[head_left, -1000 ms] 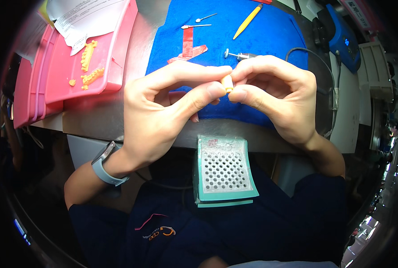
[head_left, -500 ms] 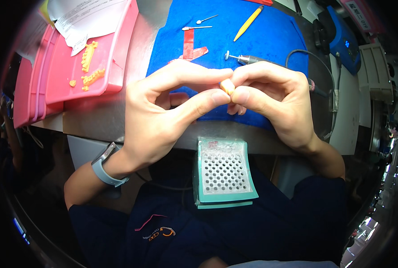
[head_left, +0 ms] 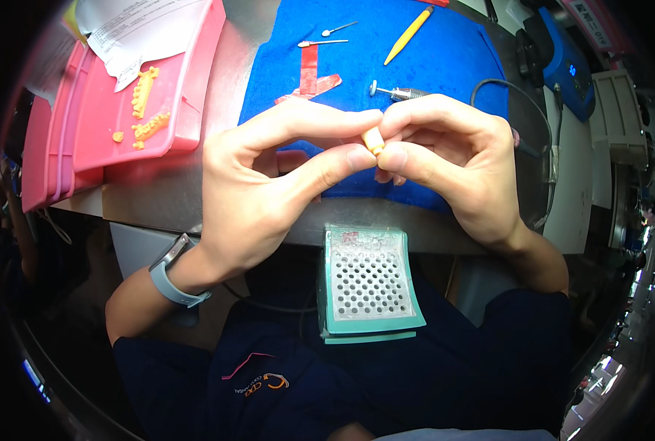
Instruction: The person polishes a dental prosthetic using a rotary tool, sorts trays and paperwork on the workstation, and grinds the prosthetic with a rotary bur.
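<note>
A small cream-and-yellow tooth piece (head_left: 373, 140) is pinched between both hands above the front of the blue cloth (head_left: 265, 84). My left hand (head_left: 258, 176) grips its left side with thumb and index finger. From the right, the thumb and index finger of my right hand (head_left: 463, 158) close on the same piece. Fingertips cover part of it. Just beyond my right hand lies a rotary handpiece (head_left: 408, 93) with a pale disc at its tip, its body partly hidden by the fingers.
Orange dental arch models (head_left: 143, 93) and a small orange piece (head_left: 118, 137) lie in a pink tray (head_left: 184, 110) with papers. Two burs (head_left: 323, 43), red tape (head_left: 309, 67) and a yellow pencil (head_left: 408, 35) rest on the cloth. Nearer me stands a green perforated box (head_left: 371, 287); a blue control unit (head_left: 568, 70) stands right.
The tooth piece has turned slightly between my fingertips, showing more of its cream side. Both hands stay nearly in place, pinching it throughout.
</note>
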{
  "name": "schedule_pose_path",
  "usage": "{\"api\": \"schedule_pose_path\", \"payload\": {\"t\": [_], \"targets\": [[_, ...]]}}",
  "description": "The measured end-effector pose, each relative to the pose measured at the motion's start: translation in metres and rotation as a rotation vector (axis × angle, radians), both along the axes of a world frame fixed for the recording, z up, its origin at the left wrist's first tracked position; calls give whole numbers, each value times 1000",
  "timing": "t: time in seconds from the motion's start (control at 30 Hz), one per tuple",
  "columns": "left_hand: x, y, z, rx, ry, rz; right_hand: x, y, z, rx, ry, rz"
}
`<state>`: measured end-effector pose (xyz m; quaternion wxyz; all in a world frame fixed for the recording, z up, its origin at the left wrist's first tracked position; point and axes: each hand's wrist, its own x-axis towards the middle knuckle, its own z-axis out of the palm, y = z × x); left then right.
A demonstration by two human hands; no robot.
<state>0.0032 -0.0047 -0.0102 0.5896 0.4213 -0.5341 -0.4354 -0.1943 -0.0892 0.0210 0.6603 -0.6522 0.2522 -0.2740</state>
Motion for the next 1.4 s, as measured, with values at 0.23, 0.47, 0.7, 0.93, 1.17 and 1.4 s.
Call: {"api": "schedule_pose_path", "payload": {"t": [0.23, 0.47, 0.7, 0.93, 1.17, 1.4], "targets": [[-1, 1, 1, 4, 19, -1, 1, 1, 1, -29, -1, -12], [-1, 1, 3, 16, -46, -10, -1, 0, 0, -13, 9, -9], [-1, 3, 5, 44, -21, -6, 1, 1, 1, -4, 19, -9], [-2, 3, 6, 60, -15, 0, -1, -1, 0, -16, 8, 7], [-3, 3, 1, 7, -173, 139, 0, 3, 0, -139, 67, 14], [-5, 2, 9, 152, -46, 145, -2, -17, -5, -795, 234, -138]]}}
